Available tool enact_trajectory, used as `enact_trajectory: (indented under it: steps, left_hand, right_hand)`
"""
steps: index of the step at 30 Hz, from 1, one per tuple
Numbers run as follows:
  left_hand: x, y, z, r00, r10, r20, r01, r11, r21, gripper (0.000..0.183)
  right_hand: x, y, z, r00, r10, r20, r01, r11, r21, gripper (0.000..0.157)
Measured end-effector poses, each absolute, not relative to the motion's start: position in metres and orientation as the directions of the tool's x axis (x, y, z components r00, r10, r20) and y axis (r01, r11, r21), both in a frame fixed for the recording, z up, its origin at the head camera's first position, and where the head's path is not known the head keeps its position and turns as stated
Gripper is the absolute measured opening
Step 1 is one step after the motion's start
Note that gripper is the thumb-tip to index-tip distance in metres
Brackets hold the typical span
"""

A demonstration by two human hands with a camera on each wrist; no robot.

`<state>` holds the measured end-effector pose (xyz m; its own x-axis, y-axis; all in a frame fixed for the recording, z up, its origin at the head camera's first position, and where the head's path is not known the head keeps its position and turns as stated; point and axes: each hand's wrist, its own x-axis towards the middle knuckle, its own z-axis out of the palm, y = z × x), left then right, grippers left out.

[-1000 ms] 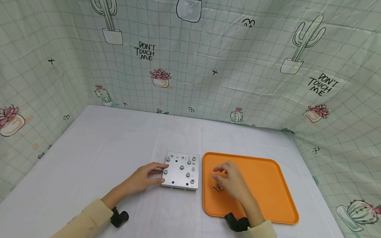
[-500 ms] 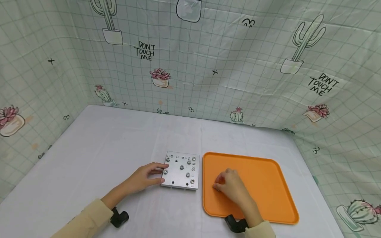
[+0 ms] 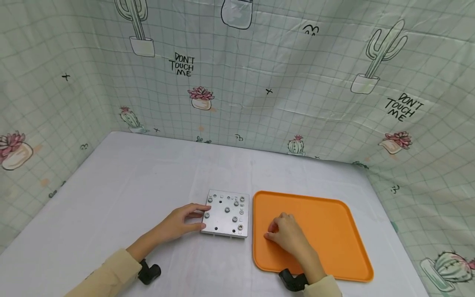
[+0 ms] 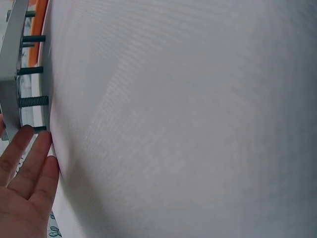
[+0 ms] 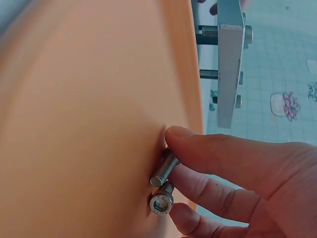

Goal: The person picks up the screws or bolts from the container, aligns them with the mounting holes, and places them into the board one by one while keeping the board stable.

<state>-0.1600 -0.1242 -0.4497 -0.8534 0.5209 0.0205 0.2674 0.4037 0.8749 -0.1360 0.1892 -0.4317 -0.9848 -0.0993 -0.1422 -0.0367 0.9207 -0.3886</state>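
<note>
Head view: White cloth surface, lightly creased, beneath both hands; pale green, grid-printed fabric backdrop upright beyond them. Left hand with fingers extended and relaxed, touching the left edge of a silver, square metal plate just past the fingertips. On its smooth, flat face: small dark holes and round grey socket-head screws with raised rims. Right hand curled, thumb and fingertips brought together, low over a matte orange, rounded-corner rectangular tray. Behind each hand, at the forearm, a beige cloth sleeve.

Left wrist view: Beside the left fingertips, dark, ribbed threaded shanks projecting from the underside of the plate toward the finely woven white cloth.

Right wrist view: Pinched between right thumb and index finger, a silver, cylindrical metal screw with fine, even threads and flat end exposed; head partly hidden by the thumb. Just beside it, near the next fingertip, a second silver metal screw; round head, hexagonal recess, stamped rim marks too small to read. Contact of either with the tray floor unclear. Beyond the thumb, tray rim, then plate edge.
</note>
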Motion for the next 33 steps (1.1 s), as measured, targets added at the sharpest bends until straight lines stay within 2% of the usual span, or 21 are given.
enact_trajectory:
  steps: [22, 33]
  left_hand:
    - [-0.161, -0.124, -0.449, -0.855, 0.518, 0.008, 0.261, 0.417, 0.871, 0.049]
    - [-0.161, -0.124, -0.449, -0.856, 0.517, 0.01, 0.262, 0.416, 0.871, 0.05]
  right_hand:
    - [-0.136, 0.19, -0.427, -0.989, -0.088, -0.123, -0.032, 0.916, -0.399, 0.018]
    - [-0.135, 0.187, -0.413, -0.991, -0.084, -0.102, -0.031, 0.899, -0.437, 0.01]
